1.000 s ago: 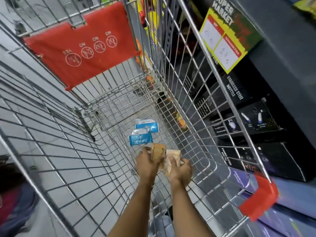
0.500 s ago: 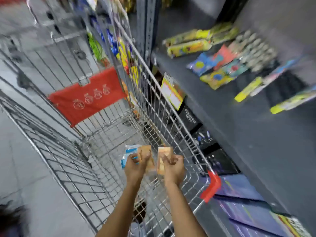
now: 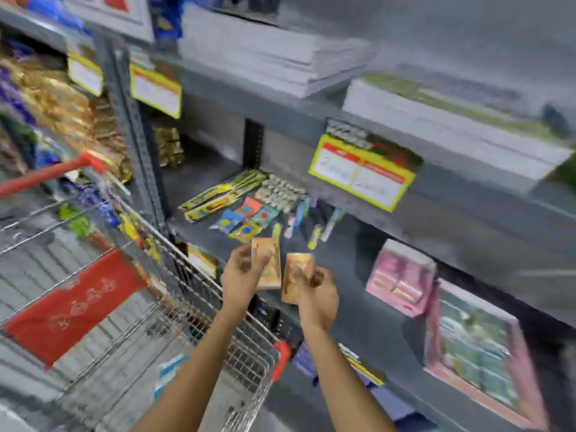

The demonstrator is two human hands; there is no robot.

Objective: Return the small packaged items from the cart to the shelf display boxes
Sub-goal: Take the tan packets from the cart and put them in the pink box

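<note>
My left hand point(image 3: 241, 272) grips a small tan packet point(image 3: 268, 265), held upright above the cart's right rim. Close beside it, my right hand point(image 3: 318, 296) grips a second tan packet point(image 3: 296, 277) over the grey shelf point(image 3: 358, 307). The wire cart point(image 3: 174, 325) is at lower left, with blue packets point(image 3: 168, 372) lying blurred on its floor. On the shelf ahead lie small colourful packets point(image 3: 246, 216) and pens point(image 3: 311, 222). At right stand a pink display box point(image 3: 402, 275) and a larger pink-rimmed display box point(image 3: 477, 353). The frame is motion-blurred.
A grey upright post point(image 3: 131, 126) divides the shelving; gold snack packs point(image 3: 78, 110) fill the left bay. Stacked white paper point(image 3: 274, 57) rests on the upper shelf. Yellow price tags point(image 3: 361, 173) hang from shelf edges. The cart's red flap point(image 3: 71, 307) and red handle point(image 3: 46, 176) are at left.
Both hands have risen out of the cart with the tan packets and moved right toward the shelf. The view has swung up from the cart floor to the shelves.
</note>
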